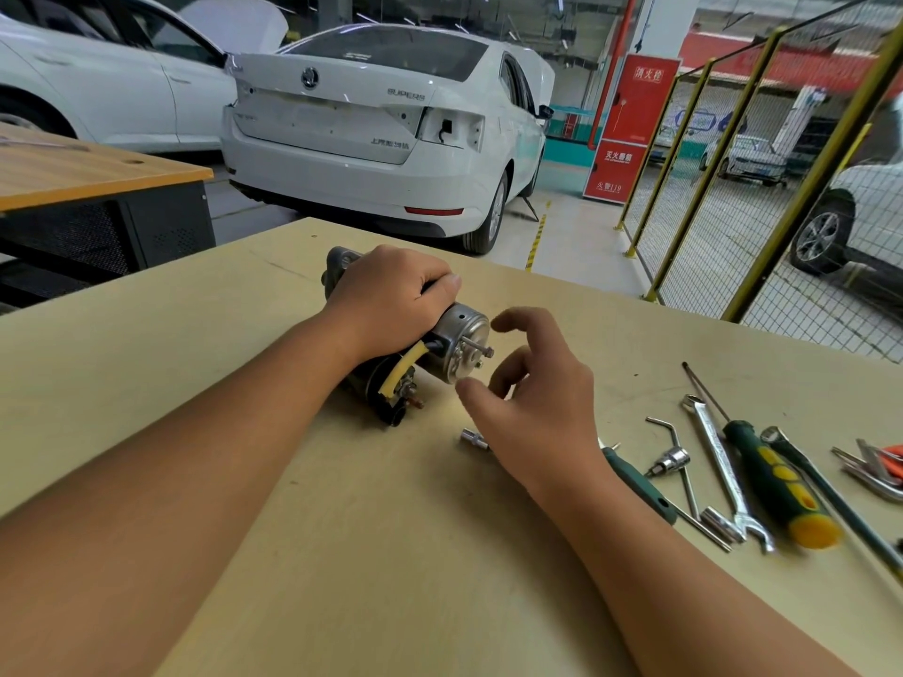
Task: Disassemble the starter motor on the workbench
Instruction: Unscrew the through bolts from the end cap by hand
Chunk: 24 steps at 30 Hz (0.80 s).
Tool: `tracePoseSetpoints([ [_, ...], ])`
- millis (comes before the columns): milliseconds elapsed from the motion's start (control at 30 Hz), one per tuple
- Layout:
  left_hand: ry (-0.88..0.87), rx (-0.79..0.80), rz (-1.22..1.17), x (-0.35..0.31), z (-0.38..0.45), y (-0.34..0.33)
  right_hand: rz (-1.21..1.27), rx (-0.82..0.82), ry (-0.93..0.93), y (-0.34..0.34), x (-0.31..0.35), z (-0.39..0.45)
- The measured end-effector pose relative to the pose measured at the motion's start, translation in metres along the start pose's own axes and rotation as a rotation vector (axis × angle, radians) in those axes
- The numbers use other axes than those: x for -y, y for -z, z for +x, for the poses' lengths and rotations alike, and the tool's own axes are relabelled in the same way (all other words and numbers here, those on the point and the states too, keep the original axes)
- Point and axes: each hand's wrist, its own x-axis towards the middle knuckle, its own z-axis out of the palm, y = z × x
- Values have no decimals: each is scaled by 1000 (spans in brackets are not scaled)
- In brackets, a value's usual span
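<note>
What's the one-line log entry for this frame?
left hand: grips grey metal starter motor on beige workbench | right hand: open, beside end cap, empty | tools: untouched

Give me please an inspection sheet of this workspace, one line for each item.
Surface: light wooden workbench.
Job's things: starter motor lying on its side, bolts protruding from its end cap.
Clutter: small socket, combination wrench, green-yellow screwdriver, hex key, more tools at right.
Grippers: left hand grips the motor body; right hand open beside the end cap, holding nothing.
Cables: yellow-sleeved lead on the motor.
Surroundings: white sedan, yellow mesh fence, red fire cabinet.
</note>
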Motion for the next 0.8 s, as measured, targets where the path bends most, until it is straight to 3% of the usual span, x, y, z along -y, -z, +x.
tracePoseSetpoints([
  [800,9,8,-11,0,0,1,-22,-14,-27,0,-4,3],
])
